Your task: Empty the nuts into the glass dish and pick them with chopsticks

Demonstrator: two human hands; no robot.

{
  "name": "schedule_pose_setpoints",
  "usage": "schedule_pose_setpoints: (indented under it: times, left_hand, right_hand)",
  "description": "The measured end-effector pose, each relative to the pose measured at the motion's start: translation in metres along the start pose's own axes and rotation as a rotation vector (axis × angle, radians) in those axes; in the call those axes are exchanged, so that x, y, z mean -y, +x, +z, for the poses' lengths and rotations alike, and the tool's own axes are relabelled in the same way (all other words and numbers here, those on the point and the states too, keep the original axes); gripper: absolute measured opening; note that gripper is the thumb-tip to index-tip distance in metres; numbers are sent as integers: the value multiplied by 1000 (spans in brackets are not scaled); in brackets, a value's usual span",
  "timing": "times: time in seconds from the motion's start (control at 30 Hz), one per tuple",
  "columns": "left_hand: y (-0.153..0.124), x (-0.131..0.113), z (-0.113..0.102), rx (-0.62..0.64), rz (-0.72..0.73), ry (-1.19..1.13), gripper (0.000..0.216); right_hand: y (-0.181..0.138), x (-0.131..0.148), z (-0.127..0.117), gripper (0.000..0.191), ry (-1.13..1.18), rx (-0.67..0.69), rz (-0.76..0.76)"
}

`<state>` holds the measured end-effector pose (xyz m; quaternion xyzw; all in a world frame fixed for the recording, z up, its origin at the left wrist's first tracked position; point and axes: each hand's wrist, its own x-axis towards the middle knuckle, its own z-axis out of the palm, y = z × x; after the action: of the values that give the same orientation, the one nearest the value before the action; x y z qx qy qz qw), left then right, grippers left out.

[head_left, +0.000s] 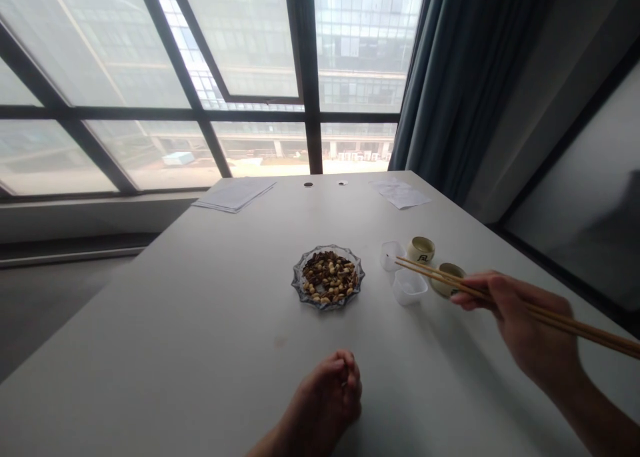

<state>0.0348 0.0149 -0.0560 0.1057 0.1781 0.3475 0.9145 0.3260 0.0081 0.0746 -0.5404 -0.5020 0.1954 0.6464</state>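
Head view: right of the glass dish [298, 286], the right hand [533, 334] clamps chopsticks [445, 279], probably light, stiff and smooth, best held well behind the tips. Nuts [331, 277] in the dish look hard, slippery. Nearer than the dish, the left hand [327, 397] curls loosely, seemingly empty.

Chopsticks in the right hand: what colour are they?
The chopsticks are golden brown, best seen in the head view.
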Motion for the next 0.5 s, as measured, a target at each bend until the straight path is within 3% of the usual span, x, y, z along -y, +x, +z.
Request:
schedule_pose_setpoints:
  times: [0.13, 0.3, 0.4, 0.5]
  left_hand:
    - [0, 0, -2, 2, -16, -18, 11]
    - [0, 0, 0, -11, -15, -34, 12]
    - [0, 1, -2, 10, -14, -36, 12]
    - [1, 1, -4, 34, -32, -23, 12]
  right_hand:
    - [12, 8, 68, 39, 93, 249, 125]
    - [16, -10, 142, 48, 166, 500, 273]
    - [13, -26, 162, 45, 121, 598, 271]
    - [10, -34, 165, 42, 90, 651, 279]
